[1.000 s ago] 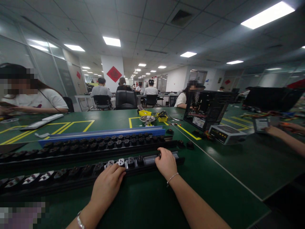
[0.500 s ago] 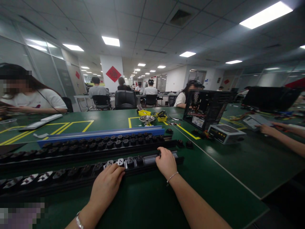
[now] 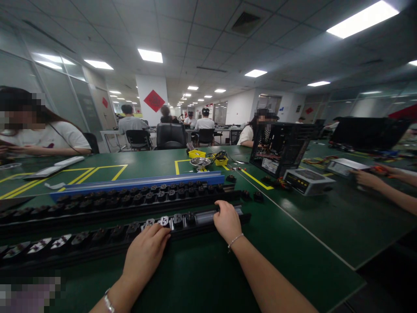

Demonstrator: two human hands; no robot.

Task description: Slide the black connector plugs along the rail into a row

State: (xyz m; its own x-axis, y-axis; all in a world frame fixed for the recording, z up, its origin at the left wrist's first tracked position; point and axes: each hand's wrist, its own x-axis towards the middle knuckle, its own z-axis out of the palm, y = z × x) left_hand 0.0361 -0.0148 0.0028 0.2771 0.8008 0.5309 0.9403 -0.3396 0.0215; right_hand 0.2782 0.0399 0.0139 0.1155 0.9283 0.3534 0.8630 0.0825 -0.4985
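Under left hand (image 3: 148,243) and right hand (image 3: 227,218), near black rail (image 3: 203,218) is running crosswise; left is resting half-curled over its front edge, right is curling nearer its right end, grips can't tell. Blue rail (image 3: 143,178) is lying beyond.

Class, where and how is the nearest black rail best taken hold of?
The rail is probably best gripped at its right end, coming from the right and clasping across its two long edges. It is long, narrow and lies flat, and past the right hand its visible channel shows none of the black parts seated farther left.
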